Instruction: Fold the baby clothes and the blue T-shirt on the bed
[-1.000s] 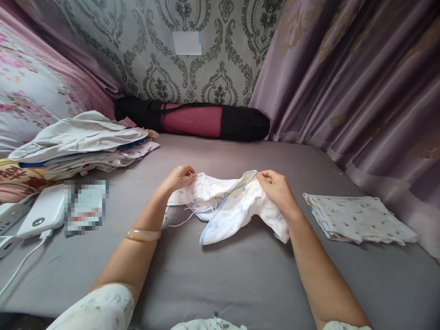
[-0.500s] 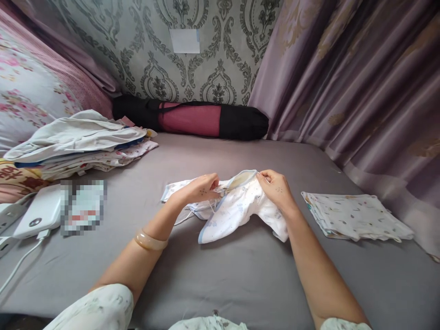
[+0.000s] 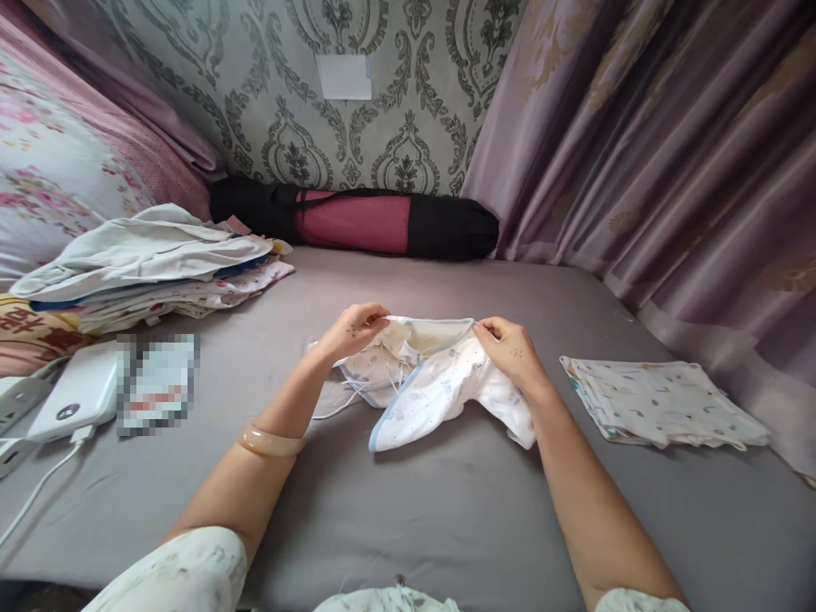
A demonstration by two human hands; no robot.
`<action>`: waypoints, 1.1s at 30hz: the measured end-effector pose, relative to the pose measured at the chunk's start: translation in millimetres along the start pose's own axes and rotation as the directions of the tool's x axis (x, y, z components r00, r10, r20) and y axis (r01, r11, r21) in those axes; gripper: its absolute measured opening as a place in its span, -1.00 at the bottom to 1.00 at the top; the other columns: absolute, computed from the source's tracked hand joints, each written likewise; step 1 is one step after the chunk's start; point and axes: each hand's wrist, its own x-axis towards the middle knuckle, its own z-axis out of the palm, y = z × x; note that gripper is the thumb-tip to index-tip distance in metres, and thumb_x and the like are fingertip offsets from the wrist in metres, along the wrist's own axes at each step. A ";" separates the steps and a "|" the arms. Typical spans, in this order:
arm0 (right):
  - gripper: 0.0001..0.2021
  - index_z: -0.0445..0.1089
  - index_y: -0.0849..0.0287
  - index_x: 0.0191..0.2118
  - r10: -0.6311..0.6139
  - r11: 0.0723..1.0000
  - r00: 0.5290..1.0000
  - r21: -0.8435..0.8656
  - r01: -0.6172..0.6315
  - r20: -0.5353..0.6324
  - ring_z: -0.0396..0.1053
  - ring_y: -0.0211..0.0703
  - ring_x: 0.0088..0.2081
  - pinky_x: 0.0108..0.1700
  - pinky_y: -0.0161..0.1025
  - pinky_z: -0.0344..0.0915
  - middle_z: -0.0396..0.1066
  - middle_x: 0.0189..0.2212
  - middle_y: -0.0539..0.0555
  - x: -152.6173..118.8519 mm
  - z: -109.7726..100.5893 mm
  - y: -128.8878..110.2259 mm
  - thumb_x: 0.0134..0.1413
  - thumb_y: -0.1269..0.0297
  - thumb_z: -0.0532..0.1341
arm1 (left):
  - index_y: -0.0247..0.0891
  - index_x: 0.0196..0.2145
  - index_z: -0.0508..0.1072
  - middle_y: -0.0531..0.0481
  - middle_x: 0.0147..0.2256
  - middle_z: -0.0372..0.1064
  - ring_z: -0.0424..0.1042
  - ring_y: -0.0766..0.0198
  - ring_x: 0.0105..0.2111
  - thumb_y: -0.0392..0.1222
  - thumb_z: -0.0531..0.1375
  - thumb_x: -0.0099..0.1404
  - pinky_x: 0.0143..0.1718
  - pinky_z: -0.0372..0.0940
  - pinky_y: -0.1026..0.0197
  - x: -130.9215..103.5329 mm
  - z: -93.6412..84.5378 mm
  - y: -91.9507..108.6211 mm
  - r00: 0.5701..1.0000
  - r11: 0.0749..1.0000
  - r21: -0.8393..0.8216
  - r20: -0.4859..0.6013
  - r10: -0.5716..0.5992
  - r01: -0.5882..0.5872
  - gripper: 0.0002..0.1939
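Note:
A small white garment (image 3: 433,393) with blue edging, a faint print and thin white ties lies partly lifted on the grey sheet (image 3: 408,501). Pinched in my left hand (image 3: 357,330) is the left end of its neckline. My right hand (image 3: 508,344) grips the neckline's right end between thumb and fingers. The edge between the two hands is stretched nearly straight. One sleeve hangs down below my right hand, and my left hand and forearm partly cover the other side.
Folded printed cloths (image 3: 663,401) lie on the right. A pile of clothes (image 3: 146,255) is at the left, with a white power bank (image 3: 80,391), its cable and a blurred packet (image 3: 158,384) nearer. A black and red roll bag (image 3: 354,221) rests along the wall.
My left hand has moved left and slightly up along the garment's edge, and the neckline is now spread wider and straighter. My right hand has hardly moved.

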 end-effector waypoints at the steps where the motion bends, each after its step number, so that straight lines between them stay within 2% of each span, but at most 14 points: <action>1: -0.70 0.50 0.13 -0.28 -0.015 1.000 1.000 0.001 0.015 0.000 0.45 -0.06 -0.27 -0.22 -0.20 0.30 0.55 -0.34 0.08 -0.2 0.0 -0.5 0.10 0.02 0.17 | -0.29 -0.30 0.48 0.05 -0.49 0.32 0.26 0.32 -0.48 -0.05 0.09 0.28 -0.47 0.13 0.30 0.4 1.5 1.4 1.000 1.000 0.027 -0.015 -0.002 0.002 -0.72; 5: -0.71 0.52 0.13 -0.29 -0.052 0.998 0.999 -0.024 0.051 -0.006 0.44 -0.07 -0.26 -0.17 -0.18 0.29 0.55 -0.32 0.07 -0.5 0.3 -3.0 0.11 0.05 0.17 | -0.30 -0.29 0.52 0.03 -0.50 0.32 0.24 0.31 -0.48 -0.01 0.05 0.32 -0.50 0.10 0.31 1.4 4.2 8.3 0.999 0.997 0.069 -0.050 0.018 -0.015 -0.65; 9: -0.71 0.53 0.13 -0.27 -0.060 0.998 0.998 -0.010 0.060 0.024 0.44 -0.07 -0.24 -0.17 -0.20 0.28 0.56 -0.30 0.07 -0.1 -0.6 -3.5 0.13 0.06 0.16 | -0.29 -0.22 0.54 -0.02 -0.36 0.43 0.31 0.29 -0.41 0.12 0.18 0.25 -0.45 0.15 0.32 1.4 -0.5 15.2 0.997 0.996 -0.061 -0.046 0.059 -0.062 -0.60; 12: -0.70 0.53 0.14 -0.25 -0.069 0.997 0.996 0.033 0.068 0.061 0.44 -0.08 -0.24 -0.20 -0.22 0.29 0.55 -0.30 0.07 0.2 -4.0 -6.9 0.12 0.04 0.18 | -0.29 -0.27 0.55 -0.02 -0.39 0.42 0.30 0.29 -0.41 0.17 0.22 0.21 -0.44 0.16 0.32 1.1 -9.8 20.0 0.996 0.993 -0.089 -0.055 0.074 -0.079 -0.57; 17: -0.70 0.52 0.15 -0.25 -0.128 0.991 0.983 0.054 0.121 0.129 0.43 -0.10 -0.26 -0.22 -0.24 0.30 0.54 -0.32 0.05 4.4 -14.1 -26.2 0.08 0.03 0.22 | -0.31 -0.37 0.55 0.01 -0.47 0.37 0.27 0.32 -0.46 0.20 0.21 0.20 -0.48 0.13 0.32 -0.8 -33.9 28.9 0.991 0.997 0.004 -0.108 0.076 -0.076 -0.55; 23: -0.68 0.53 0.15 -0.32 -0.241 0.966 0.960 -0.057 0.251 0.143 0.39 -0.13 -0.34 -0.30 -0.26 0.24 0.52 -0.41 0.02 17.8 -30.3 -67.2 0.13 0.02 0.17 | -0.30 -0.39 0.54 0.05 -0.54 0.31 0.21 0.37 -0.53 0.18 0.21 0.21 -0.55 0.05 0.33 -1.0 -70.6 46.7 0.979 0.990 0.078 -0.153 0.131 -0.120 -0.57; 26: -0.65 0.53 0.15 -0.35 -0.324 0.937 0.941 -0.104 0.334 0.098 0.39 -0.12 -0.35 -0.29 -0.24 0.21 0.51 -0.41 0.04 26.4 -42.8 -92.8 0.15 -0.01 0.14 | -0.30 -0.39 0.53 0.06 -0.56 0.28 0.19 0.38 -0.55 0.15 0.21 0.21 -0.55 0.06 0.32 2.9 -92.4 63.0 0.966 0.977 0.125 -0.171 0.193 -0.173 -0.60; 29: -0.63 0.54 0.15 -0.31 -0.390 0.915 0.921 -0.112 0.387 0.002 0.39 -0.12 -0.35 -0.28 -0.22 0.22 0.52 -0.38 0.06 36.1 -54.5 -114.6 0.15 -0.05 0.16 | -0.29 -0.38 0.53 0.05 -0.55 0.30 0.21 0.37 -0.54 0.10 0.23 0.20 -0.52 0.09 0.29 9.4 -111.8 78.9 0.934 0.961 0.158 -0.245 0.261 -0.227 -0.64; 31: -0.62 0.55 0.15 -0.29 -0.412 0.906 0.910 -0.128 0.403 -0.051 0.38 -0.13 -0.36 -0.27 -0.21 0.23 0.52 -0.37 0.07 43.1 -59.2 -123.9 0.15 -0.07 0.18 | -0.29 -0.39 0.53 0.04 -0.55 0.31 0.23 0.35 -0.52 0.07 0.24 0.19 -0.49 0.12 0.28 14.1 -120.8 86.2 0.909 0.952 0.200 -0.303 0.285 -0.232 -0.68; 33: -0.62 0.55 0.14 -0.30 -0.423 0.896 0.905 -0.172 0.409 -0.052 0.37 -0.13 -0.37 -0.26 -0.20 0.24 0.51 -0.38 0.07 50.0 -61.0 -128.9 0.15 -0.08 0.19 | -0.29 -0.43 0.53 0.03 -0.55 0.32 0.25 0.34 -0.51 0.04 0.26 0.18 -0.46 0.15 0.27 18.7 -126.3 90.4 0.909 0.940 0.259 -0.296 0.294 -0.220 -0.70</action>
